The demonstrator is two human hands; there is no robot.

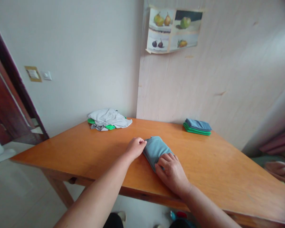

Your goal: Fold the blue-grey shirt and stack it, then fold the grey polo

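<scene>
A folded blue-grey garment [158,147] lies on the wooden table [104,158] in front of me, a compact bundle set at a slant. At its far left corner my left hand [136,148] is closed, with thumb and forefinger pinched at the cloth's edge. My right hand [172,172] lies over the near right end, its fingers curled onto the fabric and the thumb along the near side. The fingertips of the right hand are partly hidden.
A loose heap of grey and green clothes [109,118] sits at the table's back left. Toward the back right is a neat stack of folded blue and green clothes [197,126]. A wall stands behind, with fruit pictures [174,30] on a board.
</scene>
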